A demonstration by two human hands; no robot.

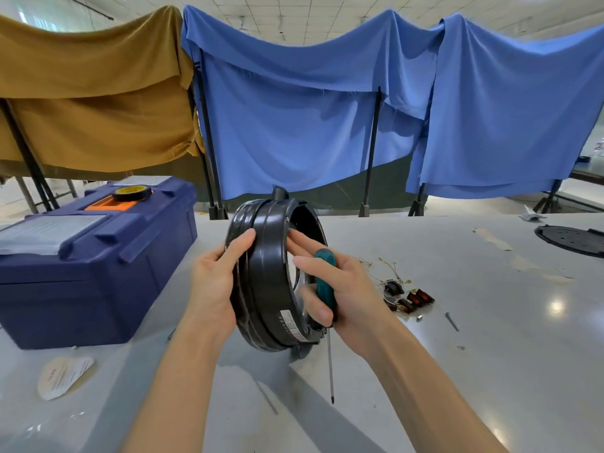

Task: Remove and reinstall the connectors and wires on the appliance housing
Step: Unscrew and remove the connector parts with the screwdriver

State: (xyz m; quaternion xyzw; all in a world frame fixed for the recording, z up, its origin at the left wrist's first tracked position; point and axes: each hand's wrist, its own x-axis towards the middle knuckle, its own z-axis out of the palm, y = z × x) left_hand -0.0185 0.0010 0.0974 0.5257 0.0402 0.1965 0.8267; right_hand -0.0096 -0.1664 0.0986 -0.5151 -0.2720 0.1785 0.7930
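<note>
Now, housing (268,289): black ring, up on edge over the table (457,354), between both hands
Left hand (212,282): fingers wrapped round the outer rim
Right hand (346,289): clutching a teal screwdriver (325,282), fingertips touching the ring
Connectors and wires (405,295): loose on the table, right of the ring

I see bright, even overhead light: glare spots on the table (490,325) right of the black housing (273,279), soft shadows beneath it, and fisheye bowing towards the edges.
</note>
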